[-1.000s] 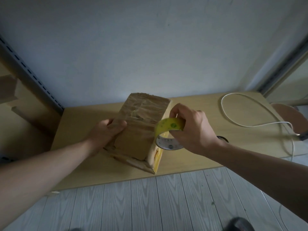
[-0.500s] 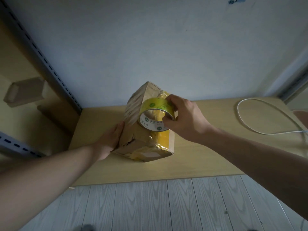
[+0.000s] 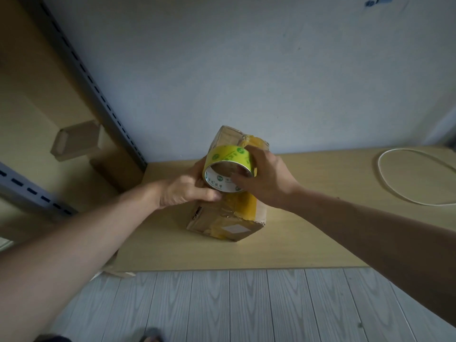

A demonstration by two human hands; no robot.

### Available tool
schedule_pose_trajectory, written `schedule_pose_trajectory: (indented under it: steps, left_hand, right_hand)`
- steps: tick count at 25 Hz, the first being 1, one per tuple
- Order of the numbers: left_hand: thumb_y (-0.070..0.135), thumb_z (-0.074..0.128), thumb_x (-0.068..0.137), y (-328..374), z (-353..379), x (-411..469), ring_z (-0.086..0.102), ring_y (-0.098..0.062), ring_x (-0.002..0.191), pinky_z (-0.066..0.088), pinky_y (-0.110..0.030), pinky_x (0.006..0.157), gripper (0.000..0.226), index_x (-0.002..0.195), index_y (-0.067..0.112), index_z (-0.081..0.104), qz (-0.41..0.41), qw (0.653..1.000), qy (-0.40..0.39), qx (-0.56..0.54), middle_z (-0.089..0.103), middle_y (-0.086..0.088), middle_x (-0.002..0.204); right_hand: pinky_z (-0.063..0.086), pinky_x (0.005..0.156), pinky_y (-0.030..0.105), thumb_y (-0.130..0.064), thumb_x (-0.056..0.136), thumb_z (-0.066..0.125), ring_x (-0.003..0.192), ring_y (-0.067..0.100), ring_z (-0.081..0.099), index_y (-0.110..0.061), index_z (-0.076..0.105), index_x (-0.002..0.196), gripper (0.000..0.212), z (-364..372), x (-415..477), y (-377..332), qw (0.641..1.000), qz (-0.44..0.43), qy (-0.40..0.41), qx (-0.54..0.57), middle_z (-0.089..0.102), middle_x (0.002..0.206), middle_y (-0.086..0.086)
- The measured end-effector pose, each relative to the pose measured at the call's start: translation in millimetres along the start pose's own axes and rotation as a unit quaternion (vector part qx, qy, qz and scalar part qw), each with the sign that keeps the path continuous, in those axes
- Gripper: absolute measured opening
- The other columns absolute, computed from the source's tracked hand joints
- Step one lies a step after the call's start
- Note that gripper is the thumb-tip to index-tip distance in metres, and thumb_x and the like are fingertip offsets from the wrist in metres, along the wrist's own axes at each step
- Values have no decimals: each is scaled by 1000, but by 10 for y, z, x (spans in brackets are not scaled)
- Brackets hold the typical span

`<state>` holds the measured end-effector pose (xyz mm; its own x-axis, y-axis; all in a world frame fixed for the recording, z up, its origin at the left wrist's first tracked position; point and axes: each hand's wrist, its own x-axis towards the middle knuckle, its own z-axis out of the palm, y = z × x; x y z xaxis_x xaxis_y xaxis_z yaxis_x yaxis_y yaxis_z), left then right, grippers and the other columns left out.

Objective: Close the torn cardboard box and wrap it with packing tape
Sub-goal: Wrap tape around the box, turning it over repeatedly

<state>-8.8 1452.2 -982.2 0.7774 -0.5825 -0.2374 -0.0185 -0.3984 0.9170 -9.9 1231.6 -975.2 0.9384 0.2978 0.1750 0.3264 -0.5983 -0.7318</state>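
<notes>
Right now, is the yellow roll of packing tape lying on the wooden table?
No, the right hand holds the yellow tape roll against the brown cardboard box.

Taped box (image 3: pixel 229 218) upright; yellow roll (image 3: pixel 228 157) atop

Single cam on your head, wide-angle, aimed fwd & down. You're close over the table (image 3: pixel 333 174), at its front edge: floor (image 3: pixel 246 304) along btm, wall (image 3: pixel 246 70) fills top, shelving upright (image 3: pixel 102 95) at L, your L hand (image 3: pixel 182 191) & R hand (image 3: pixel 269 178) meet mid-frame, near the lens.
</notes>
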Motion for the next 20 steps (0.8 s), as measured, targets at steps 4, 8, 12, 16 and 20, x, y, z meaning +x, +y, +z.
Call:
schedule_pose_trajectory:
  steps: [4,8,12,16,20]
  left_hand:
    - [18,78,85,-136,179,30,68,-2,104,53,-14,82,44,123,23,56,-19,995,90,-39,74,20,107]
    - [20,70,94,-380,241,-40,62,2,112,51,-22,95,41,127,34,51,-35,996,72,-40,69,27,112]
    - [52,71,86,-493,184,-23,47,-9,136,39,-39,116,79,151,32,31,7,998,62,26,52,11,144]
    - [65,77,75,-560,172,-31,32,-10,147,31,-47,121,99,152,51,16,6,997,76,-6,32,11,158]
    - [70,79,68,-584,180,-20,34,-12,146,33,-51,119,99,146,61,20,-6,997,77,-14,29,15,157]
  right_hand:
    - [36,54,20,-42,81,75,65,7,52,-29,52,77,27,18,99,-114,1000,-17,-5,-12,56,74,-11]
    - [34,50,13,-42,76,82,58,-2,50,-34,47,67,37,25,197,-308,996,-70,-46,-43,50,63,-15]
    - [37,49,11,-41,76,79,59,-4,53,-39,46,63,35,-214,278,-425,986,-91,-85,-114,55,64,-18]
    - [53,56,27,-26,73,74,71,9,63,-26,66,81,11,-512,227,-303,975,-83,-111,-171,64,74,-11]
    - [56,52,34,-18,71,73,66,9,63,-27,63,78,15,-766,99,-47,971,-46,-108,-208,62,71,-10]
